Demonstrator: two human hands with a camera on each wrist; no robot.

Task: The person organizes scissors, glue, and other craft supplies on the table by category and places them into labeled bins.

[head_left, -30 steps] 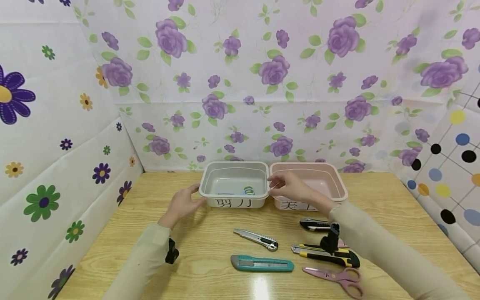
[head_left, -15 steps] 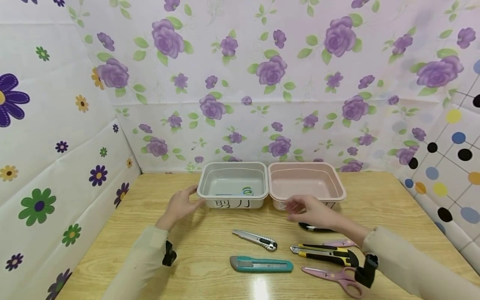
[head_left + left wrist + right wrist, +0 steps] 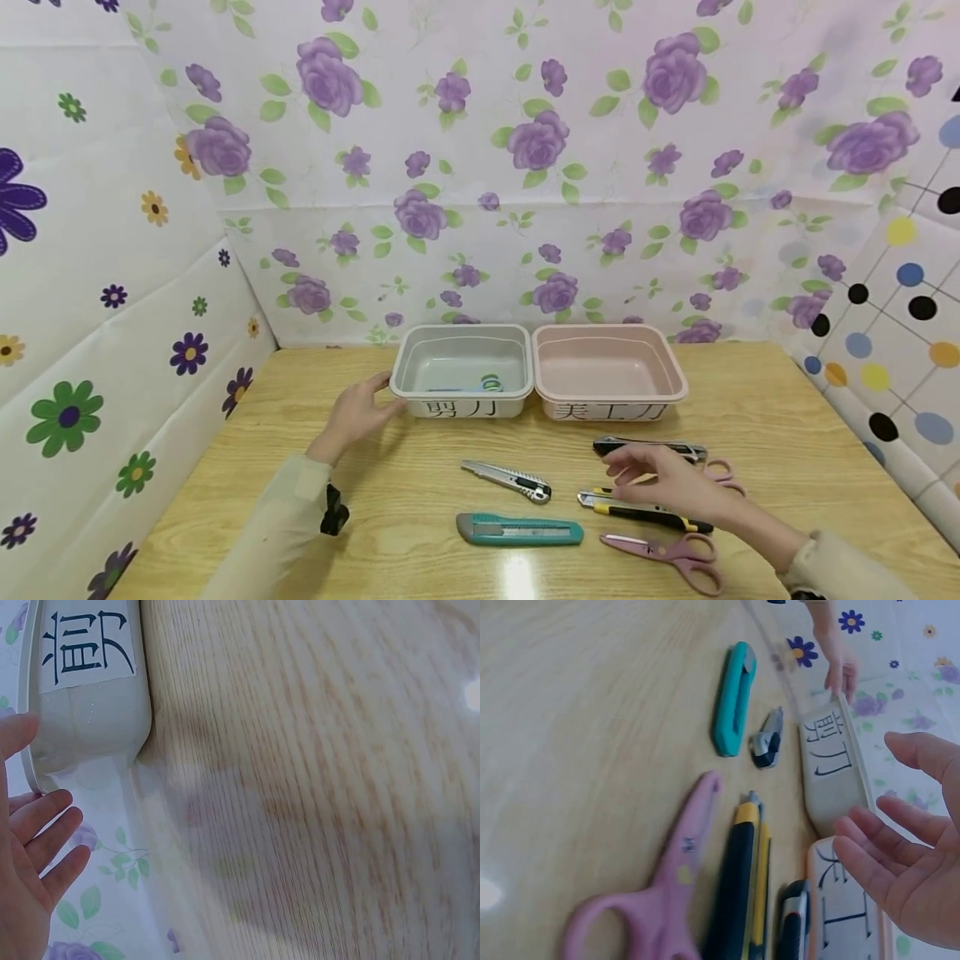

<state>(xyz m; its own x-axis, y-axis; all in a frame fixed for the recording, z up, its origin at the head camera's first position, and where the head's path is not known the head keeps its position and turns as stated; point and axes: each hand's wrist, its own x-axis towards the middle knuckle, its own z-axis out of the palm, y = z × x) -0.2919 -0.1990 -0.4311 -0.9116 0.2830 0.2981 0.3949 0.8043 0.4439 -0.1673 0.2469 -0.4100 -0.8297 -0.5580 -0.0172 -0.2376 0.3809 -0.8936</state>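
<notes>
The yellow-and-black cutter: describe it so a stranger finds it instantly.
On the wooden table, before the pink bin, find a black cutter and the nearer pink scissors. Between them lies the yellow-and-black cutter, the only cutter with yellow.

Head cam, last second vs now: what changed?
The right hand moved from the pink bin's left end back toward the person and rightward, now over the black-and-yellow cutter. No pickup or release visible. Unchanged: left hand at the gray bin's left end; teal cutter, silver cutter and nearer pink scissors on the table.
</notes>
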